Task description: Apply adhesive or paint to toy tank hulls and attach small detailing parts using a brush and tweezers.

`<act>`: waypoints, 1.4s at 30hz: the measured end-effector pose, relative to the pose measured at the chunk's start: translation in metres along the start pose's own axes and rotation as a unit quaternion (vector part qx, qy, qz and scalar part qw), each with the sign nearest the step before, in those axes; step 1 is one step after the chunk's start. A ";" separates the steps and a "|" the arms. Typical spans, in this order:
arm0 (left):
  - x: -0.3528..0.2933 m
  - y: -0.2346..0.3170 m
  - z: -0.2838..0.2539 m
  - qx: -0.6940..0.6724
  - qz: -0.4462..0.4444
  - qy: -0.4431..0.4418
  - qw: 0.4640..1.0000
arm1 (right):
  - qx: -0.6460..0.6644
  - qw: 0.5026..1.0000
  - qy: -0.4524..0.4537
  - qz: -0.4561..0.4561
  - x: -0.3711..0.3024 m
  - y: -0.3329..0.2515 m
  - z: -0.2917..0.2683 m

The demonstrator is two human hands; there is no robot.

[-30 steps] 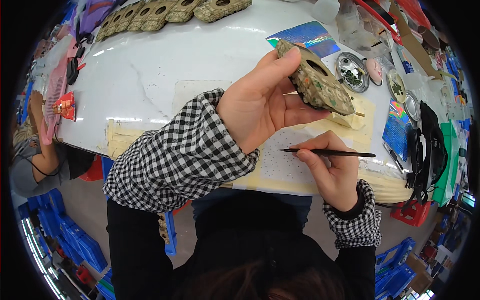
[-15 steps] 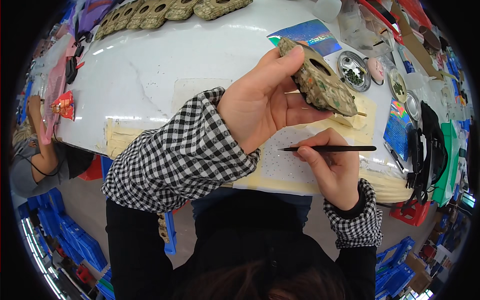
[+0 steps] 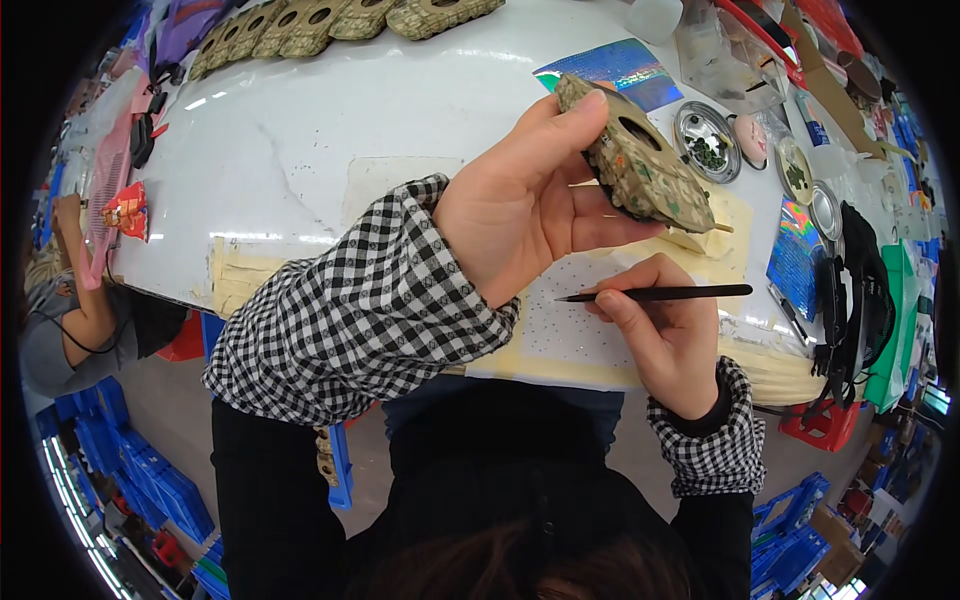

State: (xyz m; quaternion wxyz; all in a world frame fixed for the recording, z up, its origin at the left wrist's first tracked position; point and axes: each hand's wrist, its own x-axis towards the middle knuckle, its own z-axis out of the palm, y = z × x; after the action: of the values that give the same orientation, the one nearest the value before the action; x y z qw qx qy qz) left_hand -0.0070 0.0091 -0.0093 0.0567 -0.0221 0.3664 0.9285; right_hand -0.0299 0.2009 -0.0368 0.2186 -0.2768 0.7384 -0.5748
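Note:
In my left hand [image 3: 545, 190], raised above the table, a camouflage-painted model tank hull [image 3: 655, 175] is gripped between thumb and fingers. It is tilted, with a dark round opening in its top. Below it my right hand [image 3: 665, 330] pinches a slim black pointed tool [image 3: 700, 293], tip toward the left; whether it is tweezers or a brush I cannot tell. That tip hovers over a pale sheet [image 3: 560, 335] dotted with many tiny dark specks. Several similar tank hulls [image 3: 335, 18] stand in a row at the far left edge.
Right of the hull lies a round metal dish [image 3: 708, 143] with small dark green parts. Shiny blue holographic sheets [image 3: 625, 75], a craft knife [image 3: 788, 312], a black bag [image 3: 868, 275] and a green tray [image 3: 890, 330] are around. A co-worker's arm [image 3: 85, 290] shows at the left.

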 end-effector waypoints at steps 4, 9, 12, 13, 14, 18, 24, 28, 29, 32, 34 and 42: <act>0.000 0.000 0.000 -0.001 -0.003 -0.001 1.000 | 0.002 1.000 0.003 -0.002 0.000 0.001 0.000; 0.000 0.000 0.000 -0.006 -0.004 -0.003 1.000 | 0.000 1.000 0.003 -0.003 0.000 0.001 0.000; 0.000 0.000 -0.001 -0.005 -0.004 0.000 1.000 | 0.004 1.000 0.001 0.003 0.000 0.002 0.000; 0.000 0.000 0.000 -0.004 -0.005 0.000 1.000 | 0.004 1.000 0.001 0.006 0.000 0.001 0.000; 0.000 0.000 0.000 -0.004 -0.004 -0.001 1.000 | 0.002 1.000 0.001 0.006 0.000 0.001 0.000; 0.000 0.000 0.001 -0.003 -0.002 -0.004 1.000 | 0.009 1.000 0.003 0.005 0.000 0.001 0.000; 0.000 0.000 0.000 -0.003 -0.001 -0.005 1.000 | 0.019 1.000 0.003 0.009 0.000 0.000 0.001; -0.001 0.000 0.000 0.002 0.001 -0.004 1.000 | 0.015 1.000 -0.002 0.010 0.000 0.001 0.000; 0.000 0.000 0.000 0.001 0.001 -0.005 1.000 | 0.018 1.000 -0.002 0.012 0.000 0.001 0.000; -0.001 0.000 0.000 -0.001 0.002 -0.005 1.000 | 0.023 1.000 -0.001 0.013 -0.001 0.000 0.001; 0.000 0.000 0.000 -0.001 0.000 -0.004 1.000 | 0.018 1.000 -0.001 0.009 0.000 0.000 0.000; 0.000 -0.001 -0.001 -0.002 0.000 -0.004 1.000 | 0.018 1.000 -0.001 0.011 0.000 -0.001 -0.001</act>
State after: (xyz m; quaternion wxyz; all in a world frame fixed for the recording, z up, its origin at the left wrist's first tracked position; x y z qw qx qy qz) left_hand -0.0070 0.0092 -0.0103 0.0585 -0.0183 0.3639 0.9294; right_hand -0.0300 0.2013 -0.0359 0.2308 -0.2653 0.7308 -0.5851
